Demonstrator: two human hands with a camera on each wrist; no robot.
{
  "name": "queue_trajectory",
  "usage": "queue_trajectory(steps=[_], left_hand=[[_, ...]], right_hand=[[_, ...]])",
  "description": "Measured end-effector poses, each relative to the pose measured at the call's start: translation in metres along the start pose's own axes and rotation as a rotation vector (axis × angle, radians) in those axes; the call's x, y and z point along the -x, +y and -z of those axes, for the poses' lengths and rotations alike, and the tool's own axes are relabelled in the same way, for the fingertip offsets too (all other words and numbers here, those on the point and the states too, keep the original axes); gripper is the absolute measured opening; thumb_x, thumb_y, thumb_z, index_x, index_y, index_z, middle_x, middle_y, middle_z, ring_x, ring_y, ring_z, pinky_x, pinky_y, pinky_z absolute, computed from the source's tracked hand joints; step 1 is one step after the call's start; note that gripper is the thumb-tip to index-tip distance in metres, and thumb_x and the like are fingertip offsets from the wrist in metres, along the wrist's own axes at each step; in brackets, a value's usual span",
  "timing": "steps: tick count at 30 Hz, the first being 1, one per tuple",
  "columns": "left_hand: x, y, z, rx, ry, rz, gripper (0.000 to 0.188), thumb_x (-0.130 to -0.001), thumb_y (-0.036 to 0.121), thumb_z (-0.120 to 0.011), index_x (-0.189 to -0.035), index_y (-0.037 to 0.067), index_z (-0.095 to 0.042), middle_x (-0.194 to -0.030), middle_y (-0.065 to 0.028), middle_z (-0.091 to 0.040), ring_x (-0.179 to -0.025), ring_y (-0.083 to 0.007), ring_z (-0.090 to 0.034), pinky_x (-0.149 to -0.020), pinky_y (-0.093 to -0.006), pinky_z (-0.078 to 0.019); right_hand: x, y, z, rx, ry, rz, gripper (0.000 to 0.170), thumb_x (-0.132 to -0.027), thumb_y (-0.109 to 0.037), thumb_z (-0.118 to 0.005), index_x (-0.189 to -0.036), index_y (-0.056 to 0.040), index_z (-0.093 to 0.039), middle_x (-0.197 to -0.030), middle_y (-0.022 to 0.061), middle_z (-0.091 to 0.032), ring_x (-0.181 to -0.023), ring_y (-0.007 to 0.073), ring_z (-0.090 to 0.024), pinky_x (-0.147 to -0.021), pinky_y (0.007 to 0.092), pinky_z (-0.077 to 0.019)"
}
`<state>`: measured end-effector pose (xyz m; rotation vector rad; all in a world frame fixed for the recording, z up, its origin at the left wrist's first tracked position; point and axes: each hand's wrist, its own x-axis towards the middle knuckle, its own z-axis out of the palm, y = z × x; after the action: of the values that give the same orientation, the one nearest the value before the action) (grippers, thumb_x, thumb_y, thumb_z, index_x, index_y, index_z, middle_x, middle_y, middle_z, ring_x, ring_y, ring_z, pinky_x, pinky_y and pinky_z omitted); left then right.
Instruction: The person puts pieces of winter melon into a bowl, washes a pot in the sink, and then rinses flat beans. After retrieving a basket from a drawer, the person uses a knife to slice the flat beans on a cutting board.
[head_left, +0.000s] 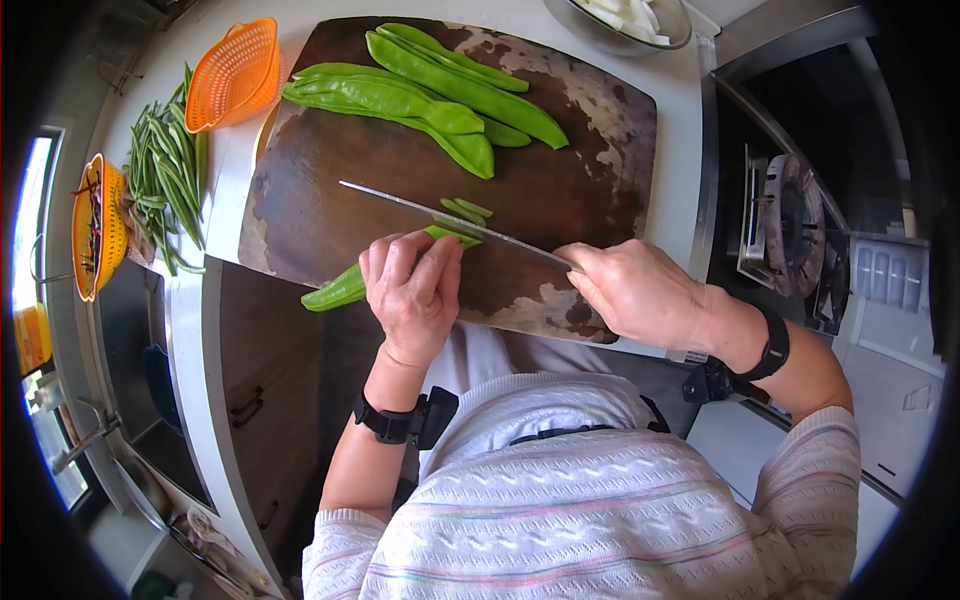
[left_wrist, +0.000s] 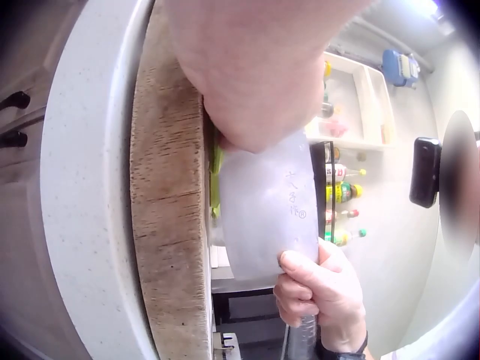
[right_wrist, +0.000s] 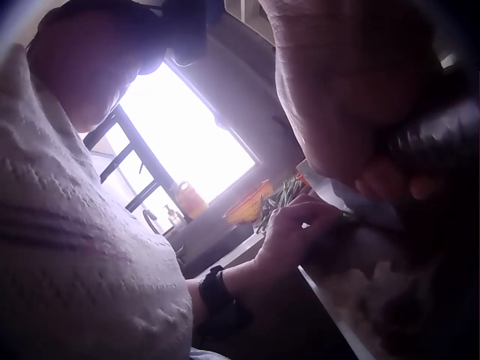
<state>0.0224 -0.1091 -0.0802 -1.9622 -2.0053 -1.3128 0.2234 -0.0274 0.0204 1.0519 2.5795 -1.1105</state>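
My left hand (head_left: 413, 290) grips a broad green bean pod (head_left: 335, 290) near the front edge of the dark wooden cutting board (head_left: 320, 160), fingertips bent down on it. The pod's left end sticks out past the board's edge. In my right hand (head_left: 645, 290) is a cleaver (left_wrist: 266, 210), held by its ribbed handle, with the thumb against the blade. The wide blade stands upright close beside the left fingers, across the pod's cut end. A few cut pieces (head_left: 465, 208) lie just beyond the blade.
Several whole broad pods (head_left: 480, 85) lie at the board's far side. Left of it are an orange basket (head_left: 235, 75), thin green beans (head_left: 165, 160) and a yellow basket (head_left: 98, 230). A metal bowl (head_left: 630, 20) stands at the back, a gas burner (head_left: 795, 225) at the right.
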Motion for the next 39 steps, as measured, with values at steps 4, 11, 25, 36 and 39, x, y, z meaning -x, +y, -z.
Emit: queue_trajectory(steps=[4,11,25,36,39], left_hand=[[0.0,-0.001,0.0,0.006,0.003,0.01,0.014,-0.067,0.002,-0.072,-0.08,0.006,-0.067,-0.08,-0.0049,-0.058,-0.079,-0.0245,-0.055,-0.07,-0.0341,-0.0433],[-0.001,0.0,-0.001,-0.016,-0.009,0.004,0.015,-0.067,0.002,-0.072,-0.08,0.006,-0.067,-0.08,-0.0055,-0.058,-0.079,-0.0253,-0.055,-0.07,-0.0349,-0.0436],[0.002,-0.002,0.001,0.025,0.02,-0.006,0.015,-0.068,0.001,-0.072,-0.081,0.006,-0.067,-0.081,-0.0052,-0.059,-0.078,-0.0243,-0.056,-0.069,-0.0337,-0.0451],[0.003,-0.004,-0.004,0.008,0.054,-0.024,0.017,-0.065,0.003,-0.072,-0.08,0.008,-0.066,-0.08,-0.0028,-0.057,-0.077,-0.0224,-0.055,-0.068,-0.0348,-0.041],[0.003,-0.002,0.0,0.007,0.035,-0.009,0.016,-0.067,0.002,-0.072,-0.08,0.008,-0.067,-0.081,-0.0039,-0.058,-0.078,-0.0232,-0.055,-0.069,-0.0341,-0.0433]], right_hand=[[0.01,-0.005,0.006,0.083,-0.048,-0.005,0.024,-0.088,-0.01,-0.052,-0.108,0.0034,-0.052,-0.071,0.0225,-0.061,-0.066,0.0378,-0.062,-0.059,0.0431,-0.0497],[-0.024,-0.017,-0.013,0.171,-0.046,-0.026,0.024,-0.087,-0.011,-0.053,-0.108,0.0018,-0.052,-0.071,0.022,-0.061,-0.066,0.0387,-0.062,-0.06,0.0441,-0.0502],[0.001,-0.006,-0.007,0.219,0.118,0.101,0.018,-0.088,-0.008,-0.053,-0.102,-0.0015,-0.044,-0.064,0.0163,-0.06,-0.061,0.0337,-0.062,-0.052,0.0414,-0.0484],[-0.018,-0.012,-0.023,0.321,0.115,0.147,0.013,-0.089,-0.009,-0.048,-0.09,-0.001,-0.038,-0.057,0.0161,-0.055,-0.057,0.0362,-0.061,-0.051,0.044,-0.0481],[-0.014,-0.003,-0.017,0.253,0.112,0.102,0.013,-0.089,-0.009,-0.048,-0.09,-0.0007,-0.038,-0.054,0.016,-0.054,-0.055,0.0364,-0.06,-0.05,0.0443,-0.0469]])
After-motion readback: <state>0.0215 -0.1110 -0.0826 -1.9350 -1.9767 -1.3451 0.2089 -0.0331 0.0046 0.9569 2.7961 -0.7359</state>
